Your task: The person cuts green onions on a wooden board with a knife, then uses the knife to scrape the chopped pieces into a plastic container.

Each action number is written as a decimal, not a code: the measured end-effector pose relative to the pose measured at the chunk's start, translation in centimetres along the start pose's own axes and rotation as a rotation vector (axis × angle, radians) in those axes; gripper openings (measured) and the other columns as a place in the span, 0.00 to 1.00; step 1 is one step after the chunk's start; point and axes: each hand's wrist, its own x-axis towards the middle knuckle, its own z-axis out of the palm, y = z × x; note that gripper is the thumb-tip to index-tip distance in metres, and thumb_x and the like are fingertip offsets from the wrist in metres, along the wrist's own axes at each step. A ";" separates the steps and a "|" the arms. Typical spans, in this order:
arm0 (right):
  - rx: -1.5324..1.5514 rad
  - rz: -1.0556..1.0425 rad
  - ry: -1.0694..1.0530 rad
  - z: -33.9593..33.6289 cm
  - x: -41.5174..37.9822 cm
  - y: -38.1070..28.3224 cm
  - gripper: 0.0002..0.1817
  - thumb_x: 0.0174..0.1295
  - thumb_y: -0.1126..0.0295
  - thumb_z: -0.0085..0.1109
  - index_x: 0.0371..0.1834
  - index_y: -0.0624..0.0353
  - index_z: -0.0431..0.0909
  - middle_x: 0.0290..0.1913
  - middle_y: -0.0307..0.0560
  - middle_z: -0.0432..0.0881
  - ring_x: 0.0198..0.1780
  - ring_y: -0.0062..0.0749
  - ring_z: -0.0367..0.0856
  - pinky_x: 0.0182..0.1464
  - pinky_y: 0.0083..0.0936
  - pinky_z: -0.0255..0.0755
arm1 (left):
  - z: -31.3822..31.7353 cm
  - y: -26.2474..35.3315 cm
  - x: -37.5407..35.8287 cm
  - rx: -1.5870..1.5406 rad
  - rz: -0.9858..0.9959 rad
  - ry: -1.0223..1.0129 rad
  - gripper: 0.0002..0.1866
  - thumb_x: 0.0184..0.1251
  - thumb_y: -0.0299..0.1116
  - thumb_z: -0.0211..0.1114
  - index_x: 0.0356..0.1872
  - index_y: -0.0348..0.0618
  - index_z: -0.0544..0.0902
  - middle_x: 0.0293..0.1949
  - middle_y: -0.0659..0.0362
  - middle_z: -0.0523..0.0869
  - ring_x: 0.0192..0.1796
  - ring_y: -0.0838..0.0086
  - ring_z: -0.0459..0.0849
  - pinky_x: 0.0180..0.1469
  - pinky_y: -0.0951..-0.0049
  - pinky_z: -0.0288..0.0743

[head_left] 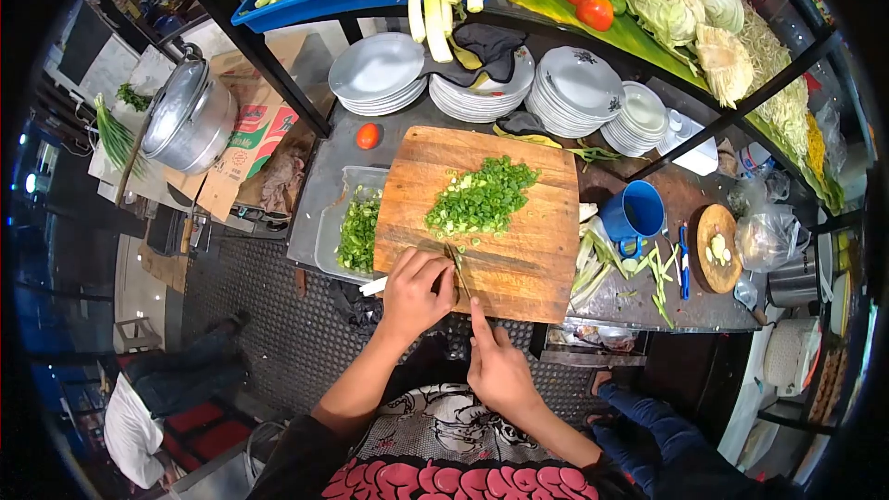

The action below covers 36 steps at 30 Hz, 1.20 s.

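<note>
My left hand (419,292) is closed at the front left of a wooden cutting board (417,157). A white stalk end, apparently spring onion (373,286), sticks out to its left; the fingers hide the rest. My right hand (500,366) is closed at the board's front edge, index finger stretched along a thin knife (462,276). The knife's handle is hidden in the palm and its blade lies close to my left fingertips. Chopped spring onion (483,196) is heaped on the board. More of it fills a clear plastic container (329,231), partly under the board's left side.
Stacked plates (378,74) and a tomato (368,136) stand behind the board. To the right are a blue mug (634,213), trimmed stalks (593,264), a blue-handled tool (684,264) and a round wooden board (711,222). Vegetables line the shelf above. Other people are at lower left and right.
</note>
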 end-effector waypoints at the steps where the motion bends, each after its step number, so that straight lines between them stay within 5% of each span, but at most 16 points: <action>1: -0.027 -0.009 0.008 0.1 0.3 0.0 0.44 0.69 0.76 0.56 0.89 0.53 0.51 0.40 0.69 0.79 0.33 0.69 0.83 0.38 0.56 0.81 | 0.0 0.0 0.0 0.002 0.003 -0.003 0.04 0.58 0.20 0.73 0.34 0.37 0.89 0.36 0.55 0.89 0.40 0.57 0.85 0.45 0.61 0.81; 11: -0.033 -0.020 0.053 -1.0 -4.3 1.3 0.40 0.69 0.77 0.60 0.86 0.54 0.61 0.36 0.62 0.79 0.31 0.63 0.83 0.36 0.52 0.81 | -0.1 -0.2 -0.1 -0.014 0.017 -0.002 0.04 0.59 0.20 0.74 0.35 0.36 0.89 0.37 0.54 0.90 0.41 0.57 0.86 0.46 0.61 0.82; 15: 0.209 -0.052 0.046 -1.7 -5.3 3.1 0.36 0.75 0.75 0.57 0.87 0.53 0.60 0.35 0.61 0.77 0.33 0.61 0.82 0.39 0.46 0.77 | -0.4 -0.2 -0.1 -0.045 0.015 0.002 0.05 0.59 0.19 0.73 0.36 0.36 0.89 0.37 0.53 0.90 0.41 0.56 0.87 0.46 0.61 0.83; 36: 0.119 -0.072 0.051 0.3 -1.9 2.5 0.36 0.75 0.75 0.54 0.87 0.54 0.59 0.39 0.64 0.77 0.37 0.65 0.80 0.43 0.50 0.77 | -0.5 -0.3 0.0 -0.065 0.005 -0.008 0.05 0.58 0.17 0.73 0.35 0.35 0.88 0.36 0.53 0.88 0.40 0.55 0.86 0.45 0.60 0.82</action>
